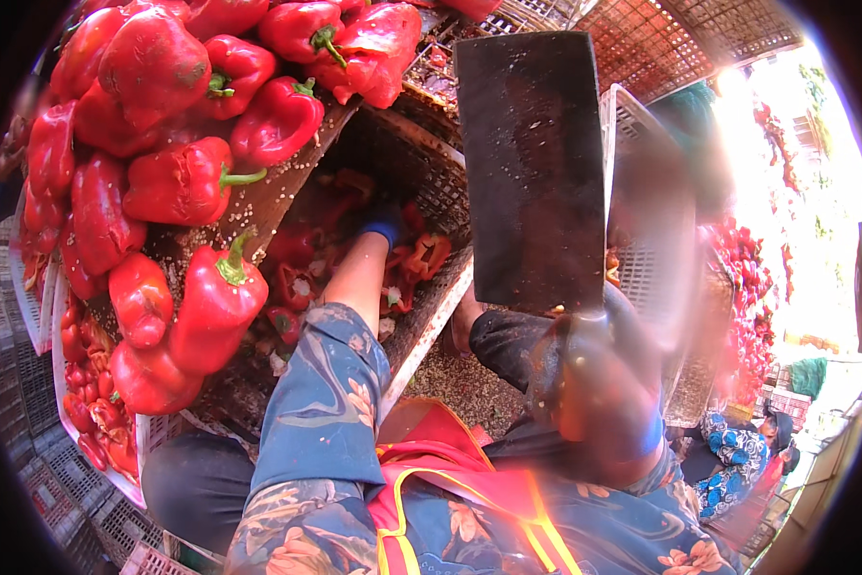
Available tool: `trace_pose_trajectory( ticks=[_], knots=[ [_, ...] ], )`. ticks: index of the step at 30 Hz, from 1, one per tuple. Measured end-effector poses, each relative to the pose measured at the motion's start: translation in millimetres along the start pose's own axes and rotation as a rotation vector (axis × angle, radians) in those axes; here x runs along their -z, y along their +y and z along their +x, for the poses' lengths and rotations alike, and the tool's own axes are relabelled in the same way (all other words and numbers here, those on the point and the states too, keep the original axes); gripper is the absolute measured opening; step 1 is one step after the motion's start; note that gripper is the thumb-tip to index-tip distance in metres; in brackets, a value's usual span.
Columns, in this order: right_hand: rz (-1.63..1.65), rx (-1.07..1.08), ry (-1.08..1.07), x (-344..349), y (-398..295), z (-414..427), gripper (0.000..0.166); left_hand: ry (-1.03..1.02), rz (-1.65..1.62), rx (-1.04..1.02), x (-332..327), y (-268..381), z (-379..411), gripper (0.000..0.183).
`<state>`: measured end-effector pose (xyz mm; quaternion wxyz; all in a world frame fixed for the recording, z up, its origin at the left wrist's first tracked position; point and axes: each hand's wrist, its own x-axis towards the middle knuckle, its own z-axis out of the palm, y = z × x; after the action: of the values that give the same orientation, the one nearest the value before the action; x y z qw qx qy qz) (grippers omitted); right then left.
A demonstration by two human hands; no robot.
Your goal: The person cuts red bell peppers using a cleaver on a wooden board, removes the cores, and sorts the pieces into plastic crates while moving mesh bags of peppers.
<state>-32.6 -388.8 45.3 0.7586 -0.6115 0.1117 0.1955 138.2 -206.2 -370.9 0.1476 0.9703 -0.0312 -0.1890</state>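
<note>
A cleaver (535, 172) with a broad dark blade rises in front of me, its edge region speckled with bits. My right hand (593, 388), blurred, is closed round its handle at the lower right. My left hand (384, 226), in blue at the wrist, reaches down into a dark crate, among cut red bell peppers (427, 255); its fingers are hidden in shadow. Whole red bell peppers (179, 183) are heaped on a wooden board (309, 154) at the upper left, with pale seeds scattered over the wood.
Plastic crates (53, 309) holding more peppers stand at the left. Another white crate (636, 237) is beyond the cleaver. Seeds cover the ground (460, 388) between my legs. Two people (736, 453) are at the far lower right, near large pepper piles (747, 309).
</note>
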Motion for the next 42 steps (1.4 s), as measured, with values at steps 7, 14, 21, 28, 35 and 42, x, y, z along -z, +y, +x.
trace_pose_trajectory(
  ticks=[7,14,21,28,35,42],
  knots=[
    [0.004,0.056,0.067,9.5,5.3,-4.8,0.057,0.033,0.063,-0.067,12.0,-14.4,-49.1,0.05],
    [0.092,0.311,-0.133,40.3,34.5,-6.4,0.064,0.299,-1.146,-0.086,63.9,-17.7,-127.2,0.031],
    [0.138,0.837,-0.111,35.1,25.7,-41.2,0.058,0.45,-1.537,-0.333,176.5,45.4,-247.4,0.021],
    [0.156,0.716,-0.16,9.3,58.7,-49.5,0.054,1.03,0.119,-0.272,255.0,45.6,-337.5,0.07],
    [0.078,0.362,-0.217,1.4,111.8,-49.9,0.051,0.693,0.468,-0.007,243.2,-30.2,-323.3,0.081],
    [-0.004,0.2,-0.247,-14.5,117.0,-82.1,0.046,0.723,0.118,-0.302,262.0,-66.6,-310.7,0.06]
  ],
)
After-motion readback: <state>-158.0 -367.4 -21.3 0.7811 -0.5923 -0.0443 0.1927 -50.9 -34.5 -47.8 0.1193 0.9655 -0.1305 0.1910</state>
